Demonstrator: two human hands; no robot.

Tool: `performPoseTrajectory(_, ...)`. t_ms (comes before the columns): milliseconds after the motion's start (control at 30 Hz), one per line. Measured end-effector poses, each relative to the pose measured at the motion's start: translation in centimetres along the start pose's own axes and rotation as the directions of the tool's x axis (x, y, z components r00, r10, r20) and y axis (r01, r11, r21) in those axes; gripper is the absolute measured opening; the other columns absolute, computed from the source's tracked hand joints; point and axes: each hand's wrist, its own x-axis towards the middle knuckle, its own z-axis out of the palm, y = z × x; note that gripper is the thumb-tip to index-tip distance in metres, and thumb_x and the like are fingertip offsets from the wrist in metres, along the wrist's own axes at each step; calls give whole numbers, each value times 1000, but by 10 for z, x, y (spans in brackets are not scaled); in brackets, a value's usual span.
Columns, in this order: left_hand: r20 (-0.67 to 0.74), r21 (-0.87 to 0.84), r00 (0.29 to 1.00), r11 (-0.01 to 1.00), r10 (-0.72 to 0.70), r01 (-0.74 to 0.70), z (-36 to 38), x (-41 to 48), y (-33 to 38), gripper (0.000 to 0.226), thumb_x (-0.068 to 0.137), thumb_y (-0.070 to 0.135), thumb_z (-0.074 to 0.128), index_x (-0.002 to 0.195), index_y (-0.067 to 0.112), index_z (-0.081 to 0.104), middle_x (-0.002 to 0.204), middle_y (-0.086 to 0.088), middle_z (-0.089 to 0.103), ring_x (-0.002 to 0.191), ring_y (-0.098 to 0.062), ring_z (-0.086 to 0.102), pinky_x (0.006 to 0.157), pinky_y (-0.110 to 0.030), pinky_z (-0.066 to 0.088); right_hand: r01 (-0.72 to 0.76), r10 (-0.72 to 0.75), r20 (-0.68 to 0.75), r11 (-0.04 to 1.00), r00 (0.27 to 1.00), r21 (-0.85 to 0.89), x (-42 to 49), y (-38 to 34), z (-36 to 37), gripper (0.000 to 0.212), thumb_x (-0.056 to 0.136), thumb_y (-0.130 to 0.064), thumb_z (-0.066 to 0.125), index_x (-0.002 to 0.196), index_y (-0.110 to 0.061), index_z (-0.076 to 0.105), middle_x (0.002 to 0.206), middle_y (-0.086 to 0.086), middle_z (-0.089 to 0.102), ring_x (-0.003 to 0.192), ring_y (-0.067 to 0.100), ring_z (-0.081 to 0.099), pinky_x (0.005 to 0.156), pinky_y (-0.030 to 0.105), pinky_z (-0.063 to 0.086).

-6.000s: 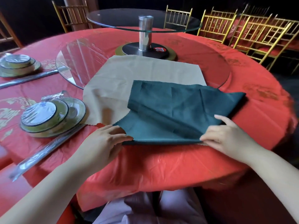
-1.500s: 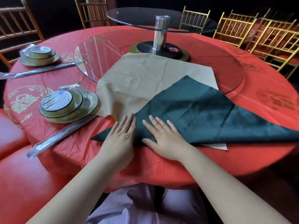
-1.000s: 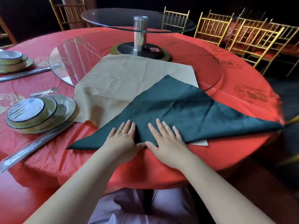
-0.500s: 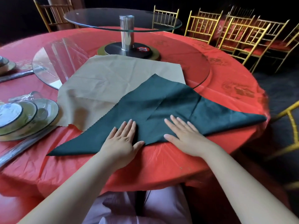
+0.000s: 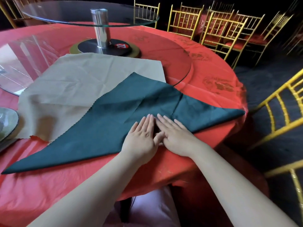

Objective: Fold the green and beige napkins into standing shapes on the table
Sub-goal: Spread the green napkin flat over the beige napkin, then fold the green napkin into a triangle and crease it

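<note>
The green napkin lay as a flat triangle over the beige napkin at the tabletop's near edge. Left hand and right hand, grips wide and holding nothing, pressed side by side, apparently to flatten the fold.

A banquet hall or restaurant dining room. A big round table wears a red cloth with gold motifs and carries a two-tier glass turntable on a steel post (a numbered red disc sits at its base). Gilt chairs with red cushions crowd the dark background.
</note>
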Motion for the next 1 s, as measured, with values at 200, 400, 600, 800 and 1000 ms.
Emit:
performPoseTrajectory(200,8,96,1000,995,-2,1,1,2,1,79,81,67,-2,148,24,-6,157,2,-7,144,-11,-9,116,-29,-6,-69,70,34,997,997,-26,-8,73,-9,51,99,-42,17,146,-38,-5,155,-14,-12,141,2,-11,117,31,-5)
performPoseTrajectory(400,27,101,1000,995,4,-7,1,5,-1,90,61,68,-17,146,37,-9,157,3,-7,144,-12,-9,115,-29,-7,-106,107,23,994,994,-10,-15,138,-19,48,100,-40,18,144,-42,-1,154,-18,-7,137,-5,-10,116,28,-5)
performPoseTrajectory(600,11,111,1000,994,8,-9,0,3,1,88,64,68,-16,146,36,-8,157,3,-7,144,-11,-9,115,-28,-6,-128,128,54,992,990,-18,-16,183,-25,47,99,-41,15,142,-46,-2,153,-21,-9,134,-7,-14,116,27,-6)
performPoseTrajectory(800,45,111,999,994,1,-6,-1,3,2,86,67,68,-15,146,36,-9,157,3,-8,144,-11,-9,114,-28,-8,-264,266,73,964,961,-37,-28,221,-33,46,97,-48,11,140,-52,-4,154,-20,-10,137,-4,-12,114,31,-10)
performPoseTrajectory(1000,101,103,993,992,63,-74,-16,15,23,61,96,35,34,149,20,8,158,0,0,145,-16,-6,116,-31,-5,-333,343,-158,939,926,88,-42,223,-38,45,96,-42,38,139,-47,28,156,-7,11,143,16,3,114,35,-3)
